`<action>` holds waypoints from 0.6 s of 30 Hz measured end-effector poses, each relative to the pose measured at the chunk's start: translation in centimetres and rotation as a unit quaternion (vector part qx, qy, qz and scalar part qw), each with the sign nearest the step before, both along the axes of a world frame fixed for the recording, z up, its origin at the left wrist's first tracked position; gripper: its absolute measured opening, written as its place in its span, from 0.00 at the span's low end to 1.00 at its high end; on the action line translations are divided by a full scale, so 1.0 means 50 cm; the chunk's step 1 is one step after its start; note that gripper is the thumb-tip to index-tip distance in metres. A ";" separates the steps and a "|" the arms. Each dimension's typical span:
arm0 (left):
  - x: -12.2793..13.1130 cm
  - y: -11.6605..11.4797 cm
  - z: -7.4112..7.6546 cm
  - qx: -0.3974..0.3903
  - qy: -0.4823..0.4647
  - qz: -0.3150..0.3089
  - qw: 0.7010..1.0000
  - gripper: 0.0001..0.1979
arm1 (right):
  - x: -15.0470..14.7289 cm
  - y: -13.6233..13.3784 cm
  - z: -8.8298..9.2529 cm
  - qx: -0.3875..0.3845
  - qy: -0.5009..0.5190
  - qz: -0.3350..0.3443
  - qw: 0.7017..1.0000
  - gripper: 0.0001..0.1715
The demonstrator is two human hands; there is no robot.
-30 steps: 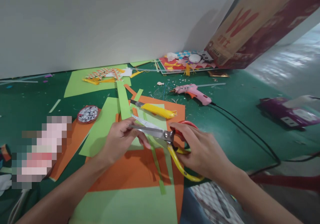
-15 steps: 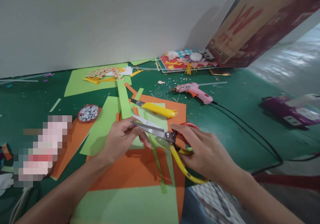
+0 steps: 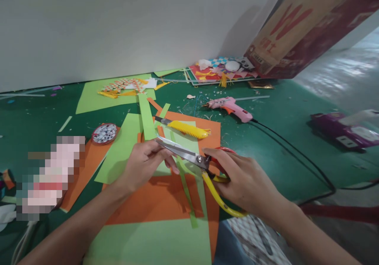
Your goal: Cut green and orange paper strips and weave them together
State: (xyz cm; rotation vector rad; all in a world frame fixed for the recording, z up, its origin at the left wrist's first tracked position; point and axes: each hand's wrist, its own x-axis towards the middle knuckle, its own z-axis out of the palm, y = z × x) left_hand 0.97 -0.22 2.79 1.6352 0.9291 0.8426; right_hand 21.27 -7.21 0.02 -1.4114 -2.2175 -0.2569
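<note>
Yellow cutter (image 3: 189, 129), likely obstacle beyond scissors (image 3: 199, 159)

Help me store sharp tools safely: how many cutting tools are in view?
2: scissors in the right hand, and a yellow knife on the paper just beyond. Others may be hidden.

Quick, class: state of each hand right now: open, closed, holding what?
Left hand: curled near the tips of the red-and-yellow-handled metal scissors; whether it holds anything cannot be told.
Right hand: closed, holding those scissors.
</note>
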 end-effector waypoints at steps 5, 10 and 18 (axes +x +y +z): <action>0.002 -0.001 0.000 -0.011 0.001 -0.008 1.000 0.13 | -0.002 0.000 0.001 0.004 -0.006 0.001 1.000 0.18; -0.002 0.000 -0.006 -0.027 -0.014 -0.008 1.000 0.11 | -0.002 -0.002 -0.002 0.008 -0.002 -0.001 1.000 0.15; -0.008 0.003 -0.004 -0.048 -0.032 -0.026 0.998 0.08 | 0.042 0.019 0.009 -0.041 0.019 -0.198 0.979 0.16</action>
